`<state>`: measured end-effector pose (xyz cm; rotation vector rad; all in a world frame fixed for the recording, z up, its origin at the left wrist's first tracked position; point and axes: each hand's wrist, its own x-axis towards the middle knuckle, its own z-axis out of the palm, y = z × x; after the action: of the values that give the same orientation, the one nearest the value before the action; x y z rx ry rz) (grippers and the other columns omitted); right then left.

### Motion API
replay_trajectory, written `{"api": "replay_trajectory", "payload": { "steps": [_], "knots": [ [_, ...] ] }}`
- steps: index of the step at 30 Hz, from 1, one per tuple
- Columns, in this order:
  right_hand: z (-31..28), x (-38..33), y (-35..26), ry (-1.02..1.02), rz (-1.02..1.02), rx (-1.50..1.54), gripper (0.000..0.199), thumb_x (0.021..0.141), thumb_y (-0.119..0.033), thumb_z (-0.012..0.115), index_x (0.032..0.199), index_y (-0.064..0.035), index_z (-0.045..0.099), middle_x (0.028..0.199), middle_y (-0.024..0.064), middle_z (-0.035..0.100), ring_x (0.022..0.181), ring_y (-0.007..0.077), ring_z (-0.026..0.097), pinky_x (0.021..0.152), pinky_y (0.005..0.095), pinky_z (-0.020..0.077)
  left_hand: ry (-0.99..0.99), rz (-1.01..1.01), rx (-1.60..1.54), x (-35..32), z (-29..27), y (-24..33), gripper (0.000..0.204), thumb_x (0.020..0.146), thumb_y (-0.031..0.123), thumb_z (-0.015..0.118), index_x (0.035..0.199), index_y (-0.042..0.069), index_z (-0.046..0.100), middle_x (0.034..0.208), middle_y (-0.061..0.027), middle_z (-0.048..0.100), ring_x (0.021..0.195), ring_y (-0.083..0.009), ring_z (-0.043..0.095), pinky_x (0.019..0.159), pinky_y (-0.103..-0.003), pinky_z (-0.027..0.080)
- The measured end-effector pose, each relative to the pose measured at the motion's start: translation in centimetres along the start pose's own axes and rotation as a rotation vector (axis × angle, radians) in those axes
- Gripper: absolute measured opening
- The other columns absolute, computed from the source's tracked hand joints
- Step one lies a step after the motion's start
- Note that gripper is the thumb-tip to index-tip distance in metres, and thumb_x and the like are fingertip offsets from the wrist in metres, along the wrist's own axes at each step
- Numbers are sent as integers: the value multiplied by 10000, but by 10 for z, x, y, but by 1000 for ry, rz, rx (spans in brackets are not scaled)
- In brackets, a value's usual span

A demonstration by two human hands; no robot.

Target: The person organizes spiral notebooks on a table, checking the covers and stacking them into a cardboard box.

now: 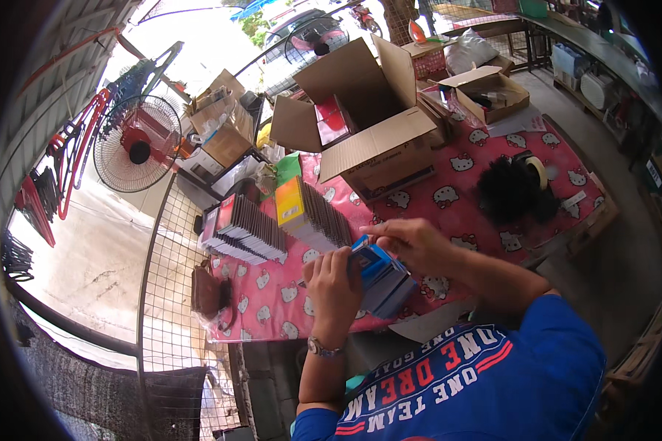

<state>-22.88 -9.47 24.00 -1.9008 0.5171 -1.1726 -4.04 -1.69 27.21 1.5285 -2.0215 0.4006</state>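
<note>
In front of my chest is a stack of blue-covered notebooks (387, 285), tilted, with pale page edges facing me. My left hand (332, 285) is closed around its left side, and a watch (324, 348) circles that wrist. Over the far right edge of the stack, my right hand (413, 246) grips with bent fingers, its index finger reaching left across the top; the fingertips are partly hidden. Just beyond my left hand stands a row of yellow-covered notebooks (312, 214). Farther left is another row of notebooks (244, 229) with red and dark covers.
A large open carton (390, 158) stands at the table's far side, a red package (334, 120) inside. On the pink patterned tablecloth (445, 195), a black fluffy item (504, 189) and tape roll (538, 173) lie right. A brown pouch (207, 291) sits left; a fan (137, 145) stands beyond.
</note>
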Motion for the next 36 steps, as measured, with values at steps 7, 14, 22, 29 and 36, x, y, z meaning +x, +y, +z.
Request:
{"api": "replay_trajectory", "payload": {
  "steps": [7,14,22,29,36],
  "knots": [
    [-23,25,-1,-113,-334,-124,223,869,-54,677,1084,-95,718,953,89,659,899,239,633,786,359,513,-53,48,-89,1,-7,-3,207,844,119,650,1039,68,603,901,-88,641,878,-275,612,837,-408,398],
    [-24,26,-12,-306,-173,-56,229,879,-21,647,1095,-69,703,945,100,630,979,218,637,805,334,512,-7,42,-80,-3,-6,-2,174,856,124,656,1014,69,608,906,-87,651,875,-270,616,844,-397,398],
    [-25,26,-19,-216,-229,-398,270,949,-112,587,1211,-64,543,853,108,610,801,301,659,721,399,517,-20,78,-73,9,0,5,213,858,129,646,1056,73,592,918,-91,652,886,-277,616,868,-405,403],
    [-24,28,-45,-324,-39,-500,216,940,-125,561,1129,-38,502,933,205,653,831,408,665,771,461,525,-97,81,-89,14,-3,11,295,846,142,673,1110,61,569,968,-124,666,900,-321,629,869,-415,415],
    [-7,21,142,17,403,-275,205,863,-150,628,971,25,614,987,221,650,832,352,691,689,451,571,-98,107,-149,16,0,8,184,897,171,629,1042,72,572,924,-97,658,853,-281,628,847,-407,406]
  ]
}}
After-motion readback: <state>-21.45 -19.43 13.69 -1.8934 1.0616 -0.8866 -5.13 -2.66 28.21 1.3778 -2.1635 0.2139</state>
